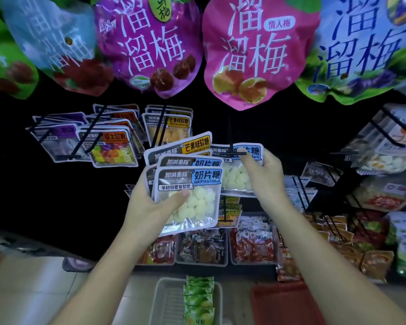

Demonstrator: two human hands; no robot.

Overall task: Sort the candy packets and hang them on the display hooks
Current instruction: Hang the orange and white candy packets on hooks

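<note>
**Nearly hooked: milk-candy packet at the peg**

Our right hand (263, 177) pinched one milk-candy packet (234, 178) by its right edge, header uppermost, face toward us, near square with no clear long axis. The display hook (238, 153) pointed out at us, its black tip lying across the header. Whether the hole was on, we could not tell. Our left hand (148, 205) gripped the fanned stack (188, 198) just left, overlapping it. We judged the push ran away from us.

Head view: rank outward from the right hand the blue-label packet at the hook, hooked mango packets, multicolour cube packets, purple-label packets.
1. blue-label packet, pinched in the fingers of the right hand.
2. hooked mango packets, up and left.
3. multicolour cube packets, further left.
4. purple-label packets, far left.
</note>
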